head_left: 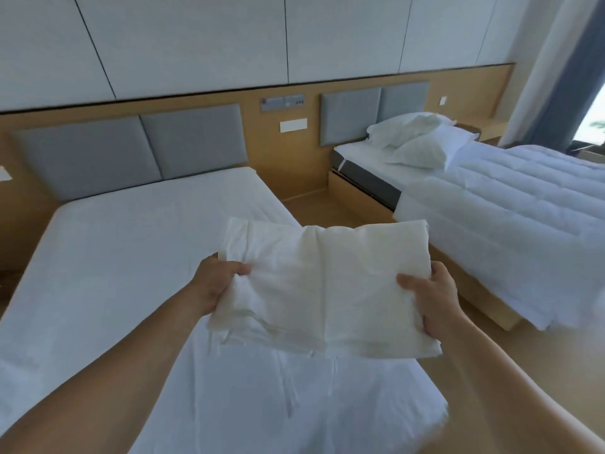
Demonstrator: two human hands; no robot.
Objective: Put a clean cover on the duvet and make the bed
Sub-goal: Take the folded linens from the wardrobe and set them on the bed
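Note:
A folded white duvet cover (324,283) is held up in front of me, above the foot end of the left bed (114,257). My left hand (216,286) grips its bunched left edge. Its right edge is held by my right hand (432,296), thumb on top and fingers underneath. The left bed carries only a smooth white sheet. A white quilted duvet (510,224) lies spread over the right bed, hanging over its near side.
Two white pillows (422,142) sit at the head of the right bed. Grey padded headboards (131,152) on a wooden wall panel stand behind both beds. A strip of wooden floor (314,208) runs between the beds. A curtain and window are at far right.

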